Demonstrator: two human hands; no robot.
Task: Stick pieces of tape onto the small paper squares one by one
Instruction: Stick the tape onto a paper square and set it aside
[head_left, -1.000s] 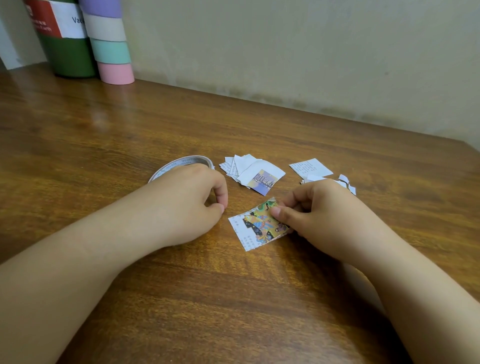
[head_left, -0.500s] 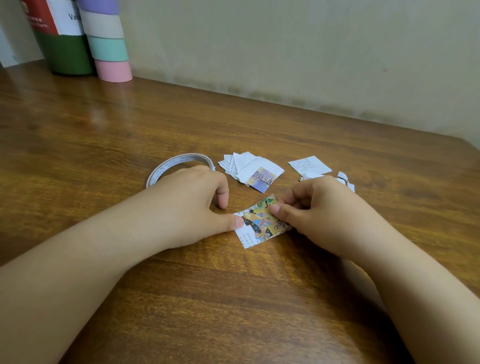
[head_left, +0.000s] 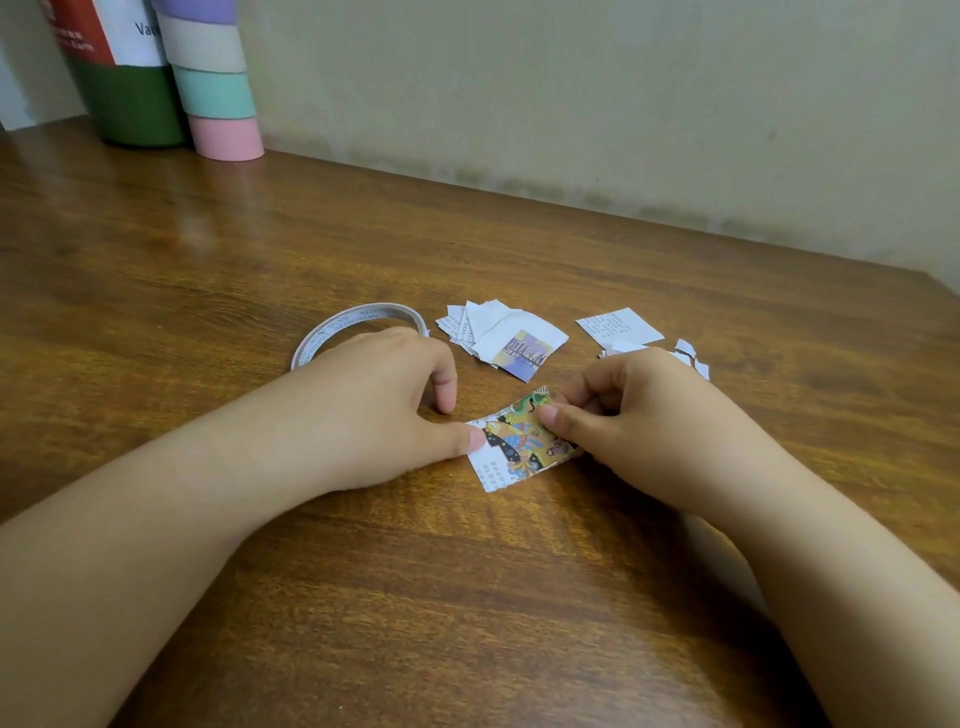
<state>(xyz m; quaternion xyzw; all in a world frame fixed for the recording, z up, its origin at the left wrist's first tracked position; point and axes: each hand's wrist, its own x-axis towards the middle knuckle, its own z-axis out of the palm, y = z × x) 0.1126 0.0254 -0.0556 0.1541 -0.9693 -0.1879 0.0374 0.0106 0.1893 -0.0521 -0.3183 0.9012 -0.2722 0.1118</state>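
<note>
A small paper square with a colourful print lies flat on the wooden table. My left hand presses its left edge down with the thumb. My right hand pinches the square's right part between thumb and curled fingers; whether a piece of tape is under those fingers I cannot tell. A thin white roll of tape lies behind my left hand, partly hidden by it. A pile of paper squares sits beyond the hands, and another square with scraps lies to its right.
A stack of pastel tape rolls and a green, red and white cylinder stand at the far left against the wall. The table's right edge runs down past the scraps.
My left hand has slid right from the tape roll, and its thumb now holds down the square's left edge. My right hand has stayed on the square.
</note>
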